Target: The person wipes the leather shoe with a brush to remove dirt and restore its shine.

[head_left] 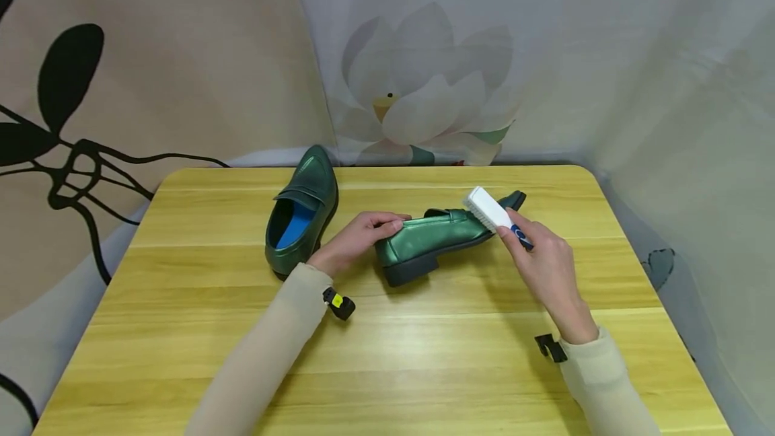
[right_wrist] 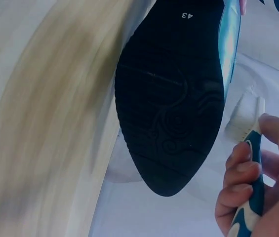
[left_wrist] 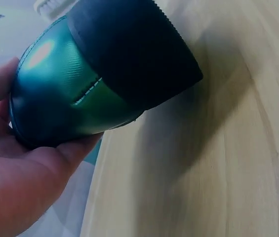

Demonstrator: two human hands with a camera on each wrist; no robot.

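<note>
We see left hand (head_left: 356, 237) pinching shiny green black-soled loafer (head_left: 424, 241) by heel end, over yellow wooden tabletop (head_left: 393, 369); right hand (head_left: 549, 266) grips white-and-blue bristle brush (head_left: 489, 210). Only right wrist view shows us sole (right_wrist: 171, 108) marked "43".

the number 43 (right_wrist: 187, 16) can be read on the black sole (right_wrist: 171, 108) of the right shoe (head_left: 424, 241), in the right wrist view.

Flower-printed cloth (head_left: 387, 66) hangs behind a wooden table (head_left: 412, 355).

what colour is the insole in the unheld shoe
The insole is blue, seen best in the head view.
</note>
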